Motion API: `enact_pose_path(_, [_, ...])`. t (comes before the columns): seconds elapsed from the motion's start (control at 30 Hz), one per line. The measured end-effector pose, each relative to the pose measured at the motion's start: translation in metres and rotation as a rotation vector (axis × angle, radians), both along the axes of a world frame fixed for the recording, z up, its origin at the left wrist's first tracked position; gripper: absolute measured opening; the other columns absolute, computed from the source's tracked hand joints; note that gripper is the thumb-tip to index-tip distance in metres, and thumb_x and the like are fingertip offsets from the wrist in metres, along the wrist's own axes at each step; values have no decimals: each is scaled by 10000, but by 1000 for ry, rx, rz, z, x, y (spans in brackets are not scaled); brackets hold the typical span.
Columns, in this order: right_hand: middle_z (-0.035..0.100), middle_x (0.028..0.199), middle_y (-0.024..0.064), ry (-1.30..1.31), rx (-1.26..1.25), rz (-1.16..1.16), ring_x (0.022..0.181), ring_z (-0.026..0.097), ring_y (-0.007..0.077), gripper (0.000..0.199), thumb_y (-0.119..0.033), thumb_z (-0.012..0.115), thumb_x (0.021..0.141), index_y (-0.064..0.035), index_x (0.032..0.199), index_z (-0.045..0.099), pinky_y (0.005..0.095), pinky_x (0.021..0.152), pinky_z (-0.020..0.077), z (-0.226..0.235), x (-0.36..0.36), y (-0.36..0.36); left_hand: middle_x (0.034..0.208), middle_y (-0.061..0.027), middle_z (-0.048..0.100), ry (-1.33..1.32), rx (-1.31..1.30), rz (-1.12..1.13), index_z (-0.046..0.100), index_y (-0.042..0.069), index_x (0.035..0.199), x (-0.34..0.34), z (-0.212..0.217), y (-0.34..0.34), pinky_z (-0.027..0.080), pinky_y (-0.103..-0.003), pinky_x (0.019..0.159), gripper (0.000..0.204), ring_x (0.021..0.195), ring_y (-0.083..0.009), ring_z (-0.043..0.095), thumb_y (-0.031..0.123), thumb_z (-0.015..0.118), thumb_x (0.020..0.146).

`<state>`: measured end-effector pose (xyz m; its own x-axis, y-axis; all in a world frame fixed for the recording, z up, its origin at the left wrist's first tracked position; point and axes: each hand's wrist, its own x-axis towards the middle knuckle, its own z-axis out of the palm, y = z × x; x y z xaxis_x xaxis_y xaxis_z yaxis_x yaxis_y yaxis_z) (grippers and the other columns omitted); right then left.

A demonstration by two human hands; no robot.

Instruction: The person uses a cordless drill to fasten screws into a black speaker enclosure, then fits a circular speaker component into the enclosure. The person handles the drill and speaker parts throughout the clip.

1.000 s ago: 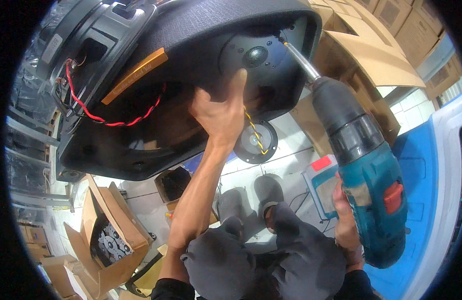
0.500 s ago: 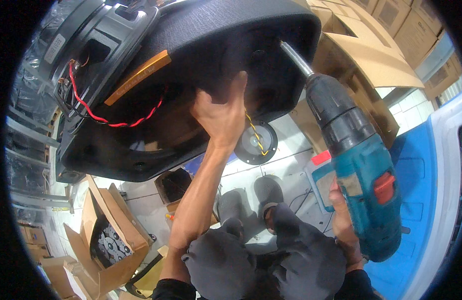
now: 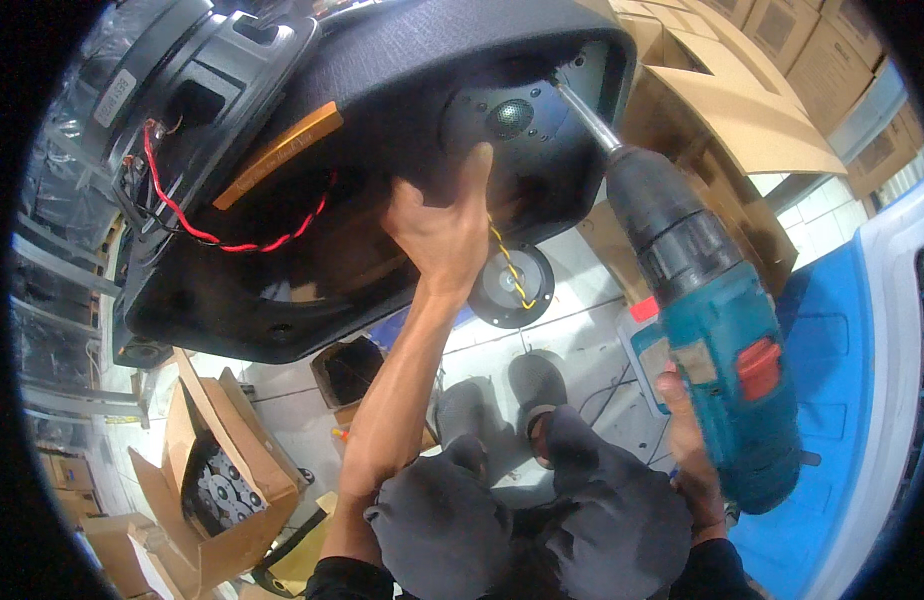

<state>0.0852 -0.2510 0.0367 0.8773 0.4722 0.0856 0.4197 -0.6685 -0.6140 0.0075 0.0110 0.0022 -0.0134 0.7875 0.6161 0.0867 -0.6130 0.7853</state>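
Bracing black speaker cabinet (image 3: 402, 110) overhead: left hand (image 3: 444, 225), fingers spread flat beneath tweeter (image 3: 510, 117). Right hand (image 3: 694, 450) clamped on teal drill (image 3: 717, 350), bit at tweeter's upper-right edge. Loose round driver (image 3: 510, 287) dangles below.

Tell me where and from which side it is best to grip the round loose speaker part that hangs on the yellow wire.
Probably grip the round speaker part by its rim, coming from below. It dangles free on the yellow wire under the black cabinet, with the left hand just above it.
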Motion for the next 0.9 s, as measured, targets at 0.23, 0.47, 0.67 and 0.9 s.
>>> enact_pose_path(0.23, [674, 1053, 124, 351, 288, 171, 950, 649, 295, 585, -372, 892, 642, -93, 1092, 643, 421, 820, 519, 34, -2, 2, 654, -10, 541, -23, 92, 53, 524, 31, 649, 2, -3, 1, 371, -328, 568, 500, 611, -125, 447, 424, 778, 826])
enact_pose_path(0.47, [677, 1041, 116, -12, 484, 424, 956, 635, 314, 416, -258, 828, 743, -97, 1090, 665, 432, 829, 495, 10, 10, 7, 701, -22, 593, -57, 73, 16, 572, 13, 688, 4, -3, 2, 403, -312, 601, 461, 646, -119, 482, 397, 789, 823])
enact_pose_path(0.67, [646, 1141, 101, -17, 451, 529, 1018, 611, 274, 463, -215, 805, 764, -67, 1165, 629, 417, 856, 477, -15, 25, -25, 696, -21, 583, -17, -56, -37, 568, -1, 687, -3, 8, -8, 404, -308, 599, 471, 649, -118, 476, 387, 809, 803])
enact_pose_path(0.9, [630, 1149, 97, 456, 592, 237, 1051, 587, 240, 443, -179, 754, 783, -53, 1184, 615, 394, 880, 468, -77, 29, -96, 669, -40, 549, 74, -132, -57, 533, -5, 669, -14, 10, -7, 404, -319, 590, 523, 639, -131, 464, 420, 815, 785])
